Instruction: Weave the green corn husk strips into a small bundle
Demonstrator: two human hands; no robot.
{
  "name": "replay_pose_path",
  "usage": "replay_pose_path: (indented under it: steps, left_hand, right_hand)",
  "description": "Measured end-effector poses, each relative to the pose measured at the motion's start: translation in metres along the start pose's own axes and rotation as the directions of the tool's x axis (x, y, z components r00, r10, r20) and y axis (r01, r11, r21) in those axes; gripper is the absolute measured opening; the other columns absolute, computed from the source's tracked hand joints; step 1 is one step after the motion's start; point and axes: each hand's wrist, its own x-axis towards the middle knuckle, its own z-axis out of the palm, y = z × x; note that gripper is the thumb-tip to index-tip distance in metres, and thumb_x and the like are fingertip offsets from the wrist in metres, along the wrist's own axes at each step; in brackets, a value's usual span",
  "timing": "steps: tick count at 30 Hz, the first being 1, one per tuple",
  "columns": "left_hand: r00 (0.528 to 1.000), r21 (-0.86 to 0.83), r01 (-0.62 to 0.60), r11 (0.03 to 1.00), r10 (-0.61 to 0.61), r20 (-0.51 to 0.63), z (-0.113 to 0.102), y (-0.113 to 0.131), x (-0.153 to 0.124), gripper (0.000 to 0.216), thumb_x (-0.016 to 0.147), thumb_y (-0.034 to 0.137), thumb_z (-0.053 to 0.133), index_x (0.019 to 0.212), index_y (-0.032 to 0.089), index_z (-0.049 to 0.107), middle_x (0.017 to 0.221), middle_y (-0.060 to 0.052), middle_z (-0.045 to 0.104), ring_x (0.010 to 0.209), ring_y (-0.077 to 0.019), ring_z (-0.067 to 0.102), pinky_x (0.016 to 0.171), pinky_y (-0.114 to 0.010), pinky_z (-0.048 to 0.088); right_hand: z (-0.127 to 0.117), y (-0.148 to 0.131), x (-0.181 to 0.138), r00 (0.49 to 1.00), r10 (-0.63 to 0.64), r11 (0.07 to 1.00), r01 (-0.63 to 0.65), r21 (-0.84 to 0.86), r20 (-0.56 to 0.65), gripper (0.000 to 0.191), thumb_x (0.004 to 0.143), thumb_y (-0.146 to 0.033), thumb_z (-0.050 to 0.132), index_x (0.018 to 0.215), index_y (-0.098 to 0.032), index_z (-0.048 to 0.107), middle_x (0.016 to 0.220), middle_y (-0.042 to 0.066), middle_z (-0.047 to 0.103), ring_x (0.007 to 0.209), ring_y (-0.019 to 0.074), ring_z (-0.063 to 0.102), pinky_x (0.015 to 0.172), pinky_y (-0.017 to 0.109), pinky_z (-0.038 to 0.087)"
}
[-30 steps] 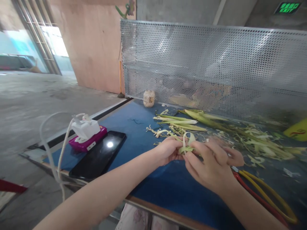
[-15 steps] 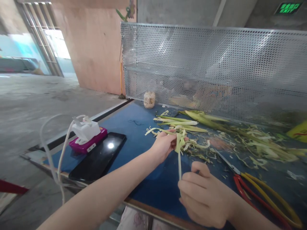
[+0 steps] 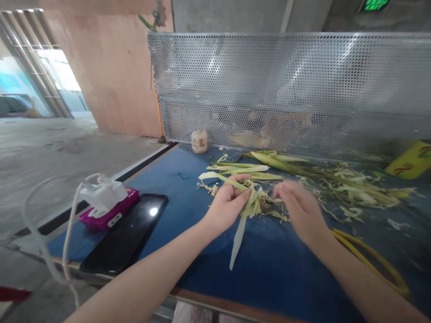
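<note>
My left hand [image 3: 228, 202] is closed on a folded pale green leaf strip [image 3: 253, 204], pinched between thumb and fingers just above the blue table. One end of the strip juts out to the left past the fingers, and a whitish tail [image 3: 237, 244] hangs toward the table's front. To the right of it, apart from the strip, my right hand [image 3: 301, 211] is smeared by motion, so its fingers are unclear. Cut leaf stalks [image 3: 239, 168] lie just beyond my left hand. Yellow-handled scissors [image 3: 373, 258] are partly hidden behind my right forearm.
A perforated metal screen [image 3: 269, 85] stands along the table's far edge. At the left lie a black phone [image 3: 126, 235] and a purple power strip [image 3: 123, 208] with white plugs and cables. Leaf scraps [image 3: 360, 186], a wrapped roll [image 3: 199, 141] and a yellow packet [image 3: 409, 159] sit farther back.
My right hand has let go of the hanging whitish tail and moved up and away toward the scraps. The tail now hangs slanted to the left. The camera view has shifted right.
</note>
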Motion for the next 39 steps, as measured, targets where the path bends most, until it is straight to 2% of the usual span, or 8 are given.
replay_pose_path:
  steps: [3, 6, 11, 16, 25, 32, 35, 39]
  left_hand:
    - [0.999, -0.028, 0.016, 0.999, -0.014, 0.049, 0.001, 0.003, -0.002, 0.036, 0.078, 0.019, 0.052, 0.113, 0.016, 0.043, 0.058, 0.003, 0.06, 0.056, -0.0132, 0.062, 0.058, -0.024, 0.046]
    - [0.999, -0.068, 0.042, 0.997, -0.042, 0.005, 0.0, 0.005, -0.002, 0.036, 0.074, 0.018, 0.055, 0.11, 0.016, 0.048, 0.066, 0.0, 0.063, 0.062, -0.0131, 0.061, 0.062, -0.024, 0.046]
    - [0.999, -0.064, 0.049, 0.997, -0.049, -0.006, 0.0, 0.004, -0.001, 0.035, 0.072, 0.015, 0.056, 0.107, 0.016, 0.05, 0.068, 0.0, 0.061, 0.063, -0.0127, 0.059, 0.059, -0.024, 0.047]
    - [0.998, 0.026, 0.014, 1.0, -0.013, -0.063, 0.003, 0.006, -0.003, 0.039, 0.074, 0.018, 0.057, 0.11, 0.017, 0.041, 0.064, 0.003, 0.057, 0.042, -0.0077, 0.049, 0.038, -0.02, 0.04]
    - [0.999, -0.064, 0.018, 0.998, -0.019, -0.026, 0.001, 0.003, 0.0, 0.044, 0.069, 0.019, 0.063, 0.105, 0.019, 0.039, 0.076, 0.002, 0.053, 0.055, -0.0135, 0.06, 0.044, -0.026, 0.049]
    - [0.982, 0.116, 0.047, 0.992, -0.025, -0.185, -0.001, 0.002, 0.004, 0.055, 0.065, 0.014, 0.067, 0.111, 0.016, 0.038, 0.071, 0.003, 0.055, 0.056, -0.0122, 0.059, 0.044, -0.024, 0.049]
    - [0.983, 0.166, -0.02, 0.986, 0.049, -0.175, -0.004, -0.001, 0.004, 0.054, 0.064, 0.017, 0.068, 0.11, 0.016, 0.039, 0.062, 0.005, 0.055, 0.055, -0.0126, 0.058, 0.045, -0.024, 0.048]
    - [0.989, 0.192, -0.055, 0.98, 0.08, -0.126, -0.007, -0.003, 0.003, 0.061, 0.064, 0.019, 0.068, 0.117, 0.016, 0.037, 0.064, 0.003, 0.059, 0.052, -0.0101, 0.055, 0.045, -0.021, 0.043]
  right_hand:
    - [0.008, 0.007, 0.003, 0.944, 0.198, 0.956, -0.245, 0.159, 0.264, 0.04, 0.087, -0.041, 0.037, 0.062, -0.02, 0.058, 0.066, 0.003, 0.062, 0.068, 0.0191, 0.058, 0.062, 0.031, 0.044]
    - [0.016, 0.006, 0.001, 0.87, 0.247, 0.806, -0.429, 0.408, 0.428, 0.035, 0.084, -0.045, 0.042, 0.078, -0.019, 0.065, 0.073, 0.003, 0.067, 0.068, 0.0185, 0.061, 0.064, 0.032, 0.048]
    - [0.018, -0.001, -0.003, 0.9, 0.101, 0.776, -0.337, 0.533, 0.423, 0.039, 0.075, -0.035, 0.061, 0.112, -0.026, 0.056, 0.111, 0.004, 0.061, 0.092, 0.0195, 0.06, 0.078, 0.035, 0.049]
    - [0.017, -0.002, -0.003, 0.907, 0.21, 0.746, -0.39, 0.54, 0.365, 0.028, 0.067, -0.032, 0.068, 0.092, -0.021, 0.063, 0.088, 0.003, 0.068, 0.079, 0.0196, 0.064, 0.073, 0.034, 0.051]
    - [0.023, 0.008, 0.0, 0.896, 0.401, 0.526, -0.395, 0.753, 0.19, 0.018, 0.068, -0.034, 0.068, 0.079, -0.021, 0.061, 0.07, 0.0, 0.064, 0.058, 0.0149, 0.058, 0.054, 0.029, 0.046]
    - [0.021, 0.001, 0.002, 0.871, 0.401, 0.374, -0.438, 0.818, 0.283, 0.023, 0.068, -0.032, 0.068, 0.086, -0.022, 0.057, 0.081, 0.002, 0.064, 0.064, 0.0159, 0.06, 0.049, 0.027, 0.047]
    - [0.023, 0.0, 0.0, 0.865, 0.374, 0.388, -0.473, 0.791, 0.335, 0.029, 0.067, -0.029, 0.07, 0.09, -0.021, 0.056, 0.087, 0.003, 0.063, 0.066, 0.0149, 0.059, 0.05, 0.026, 0.046]
    - [0.024, -0.002, 0.0, 0.831, 0.418, 0.337, -0.517, 0.787, 0.367, 0.034, 0.061, -0.024, 0.074, 0.088, -0.021, 0.055, 0.073, -0.001, 0.061, 0.057, 0.0117, 0.054, 0.048, 0.025, 0.043]
